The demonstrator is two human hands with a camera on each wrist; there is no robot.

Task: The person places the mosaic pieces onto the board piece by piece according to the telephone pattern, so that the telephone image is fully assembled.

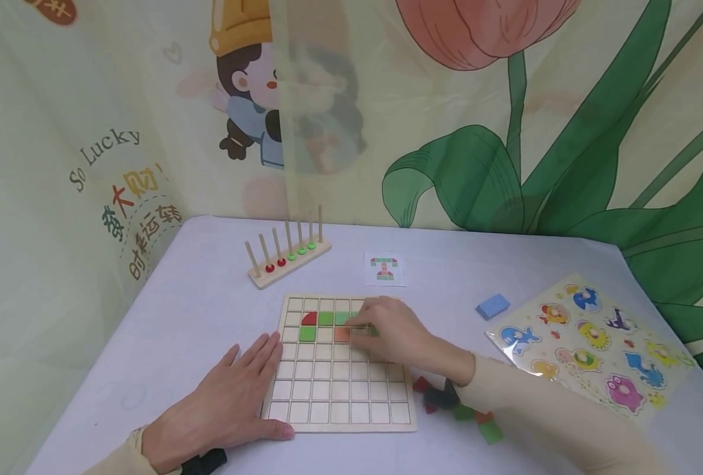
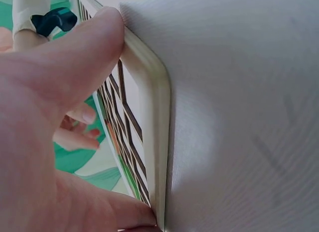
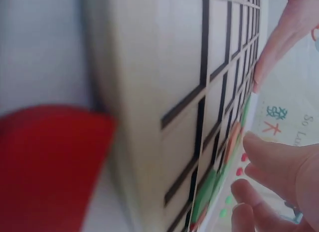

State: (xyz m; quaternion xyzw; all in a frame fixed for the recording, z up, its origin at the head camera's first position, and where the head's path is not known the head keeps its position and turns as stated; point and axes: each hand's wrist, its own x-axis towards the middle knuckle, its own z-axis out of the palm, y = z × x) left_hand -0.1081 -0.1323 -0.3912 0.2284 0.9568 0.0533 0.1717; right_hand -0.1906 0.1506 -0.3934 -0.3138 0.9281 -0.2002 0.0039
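A wooden grid board lies on the table. My left hand rests along its left edge with fingers straight, the thumb at the near left corner. On the upper rows sit a red quarter-round tile, green square tiles and an orange tile. My right hand is over the upper right of the board, fingertips beside the orange tile. In the right wrist view its thumb and fingers stand apart, with no tile showing between them. This hand partly hides other green tiles.
Loose red, green and orange tiles lie right of the board, partly behind the right wrist. Beyond the board are a pattern card and a peg stand with red and green beads. A blue block and sticker sheet lie right.
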